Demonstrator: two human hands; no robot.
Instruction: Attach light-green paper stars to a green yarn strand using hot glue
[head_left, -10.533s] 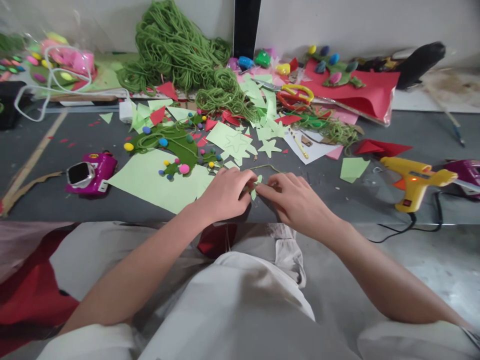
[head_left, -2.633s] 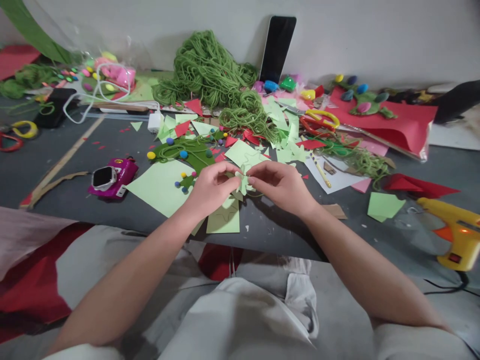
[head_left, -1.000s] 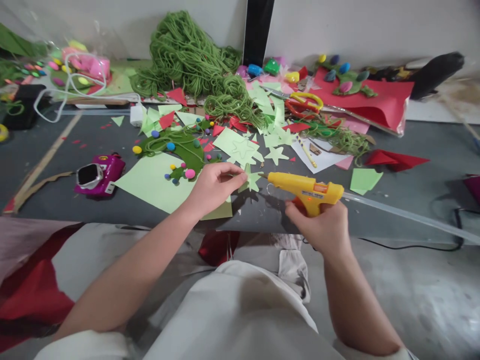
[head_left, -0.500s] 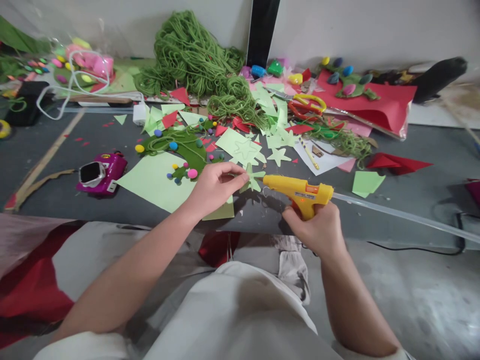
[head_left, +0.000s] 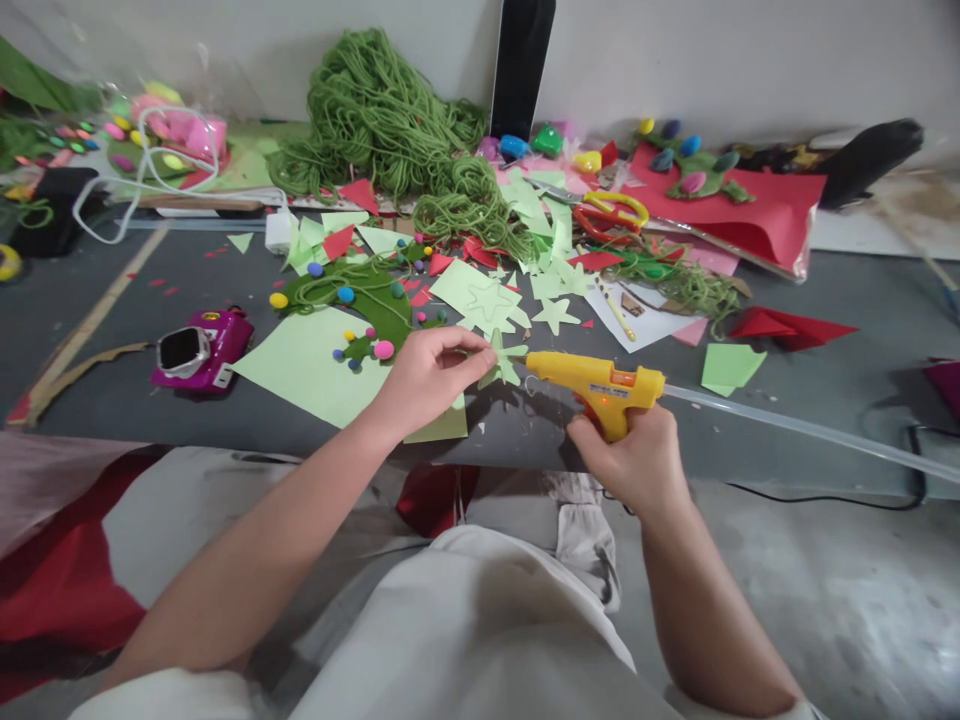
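My left hand (head_left: 427, 375) pinches a small light green paper star (head_left: 503, 361) just above the dark table (head_left: 112, 400). My right hand (head_left: 634, 462) grips the handle of a yellow hot glue gun (head_left: 596, 383), with a clear glue stick (head_left: 787, 430) trailing off to the right. The gun's nozzle points left and sits right at the star's edge. A green felt shape with coloured pom-poms (head_left: 367, 300) lies just beyond my left hand on a light green paper sheet (head_left: 307, 365).
Green yarn (head_left: 390, 120) is heaped at the back by an upright black phone (head_left: 521, 60). Scissors (head_left: 611, 212), red paper (head_left: 750, 205), green paper scraps and cut stars (head_left: 555, 315) litter the middle. A magenta tool (head_left: 199, 350) lies at left. The glue gun's cable (head_left: 825, 490) runs at right.
Earlier both hands worked the star together. Then my right hand took up the glue gun from the right and brought its nozzle to the star, which my left hand keeps holding.
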